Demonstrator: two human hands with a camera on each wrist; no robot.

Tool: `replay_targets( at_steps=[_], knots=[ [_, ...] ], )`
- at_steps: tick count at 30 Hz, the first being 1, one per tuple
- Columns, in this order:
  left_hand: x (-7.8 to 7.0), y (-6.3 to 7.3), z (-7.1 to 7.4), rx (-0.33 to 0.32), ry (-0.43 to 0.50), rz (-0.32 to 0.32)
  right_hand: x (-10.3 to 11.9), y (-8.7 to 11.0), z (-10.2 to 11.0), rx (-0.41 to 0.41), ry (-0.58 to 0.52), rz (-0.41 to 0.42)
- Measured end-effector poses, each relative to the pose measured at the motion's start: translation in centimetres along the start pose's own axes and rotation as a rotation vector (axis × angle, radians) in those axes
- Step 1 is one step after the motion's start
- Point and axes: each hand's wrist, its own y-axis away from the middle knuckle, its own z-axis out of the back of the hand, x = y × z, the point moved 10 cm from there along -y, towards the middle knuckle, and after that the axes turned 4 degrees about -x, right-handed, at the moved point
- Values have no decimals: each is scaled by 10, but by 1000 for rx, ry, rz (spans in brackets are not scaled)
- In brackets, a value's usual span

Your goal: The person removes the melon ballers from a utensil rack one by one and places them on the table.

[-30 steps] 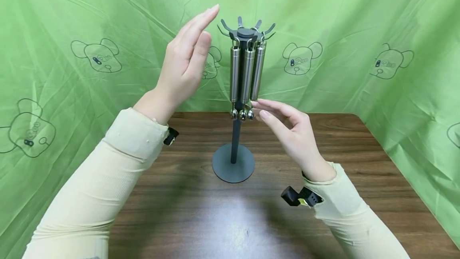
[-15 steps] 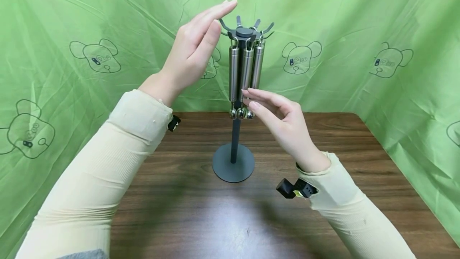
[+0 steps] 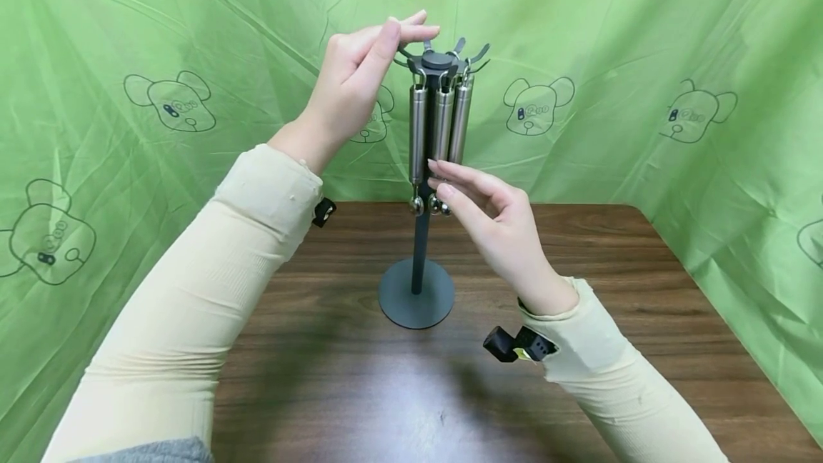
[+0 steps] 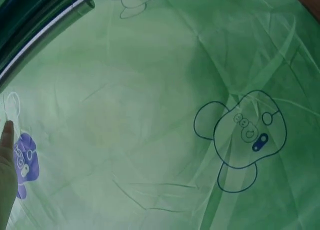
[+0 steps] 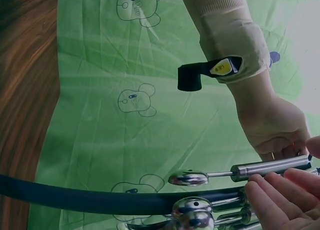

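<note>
A dark grey utensil stand (image 3: 419,245) with a ring of upturned hooks holds several hanging metal kitchen utensils (image 3: 418,127) with steel handles. My left hand (image 3: 347,84) is at the top of the stand, its fingers reaching over the left hooks and its thumb beside them. Low on the handles is my right hand (image 3: 491,223), fingers extended, the fingertips overlapping the middle utensil. In the right wrist view, a shiny rounded utensil head (image 5: 188,178) points left, and my right fingers (image 5: 272,202) lie beside the handles. The left wrist view catches only a sliver of a finger (image 4: 6,150).
The stand's round base (image 3: 416,306) sits on a brown wood-grain table (image 3: 579,256). A green curtain (image 3: 257,27) with printed cartoon heads surrounds the back and sides. Each wrist wears a small black camera (image 3: 517,344).
My left hand has moved right, its fingers coming down over the stand's hooks. My right hand has shifted left and slightly up, from the right utensil to the middle one.
</note>
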Motion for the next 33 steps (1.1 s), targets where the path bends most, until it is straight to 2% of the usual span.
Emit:
replay_targets(
  at_steps=[4,7,11,17,22,27,33],
  knots=[
    [1,-2,1,15,22,17,-1,0,-2,-7,31,-3],
    [-2,-1,2,19,50,-40,-5,-1,-3,-10,61,-12],
    [-3,1,3,21,57,-74,-11,-3,-6,-14,80,-31],
    [-1,1,1,11,71,-63,-13,-10,-11,-21,110,-56],
    [-1,1,2,6,104,-68,-8,-20,-15,-28,155,-31],
    [-1,0,2,7,80,-61,-2,-30,-18,-26,221,-6],
    [-1,0,4,-3,25,-86,-1,-33,-18,-18,247,-23]
  ],
)
